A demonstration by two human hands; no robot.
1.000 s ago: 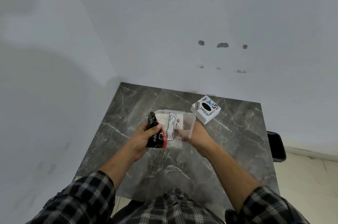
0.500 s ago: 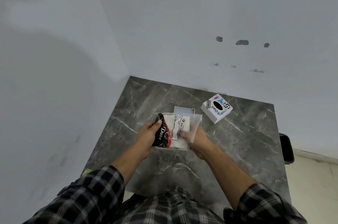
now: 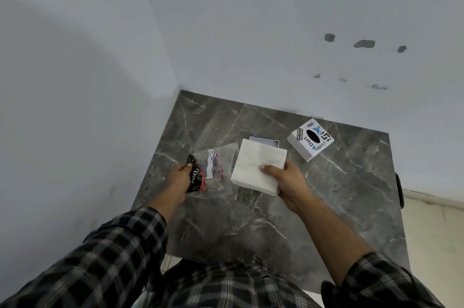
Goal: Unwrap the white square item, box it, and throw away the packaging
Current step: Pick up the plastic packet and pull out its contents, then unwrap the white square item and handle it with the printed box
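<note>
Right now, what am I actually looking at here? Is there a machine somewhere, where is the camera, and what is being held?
No machine here: these are a person's two bare hands in checked sleeves. The single camera sits on the person's head and looks down over a dark grey marbled table pushed into a white corner. The right hand holds a white square folded item, already out of its wrapping. The left hand holds the clear plastic bag with a printed label, together with a black and red piece printed "Dove". Behind the white item, an open white box peeks out; it is mostly hidden. To the right lies a white square lid covered in stickers, apart from both hands.
</note>
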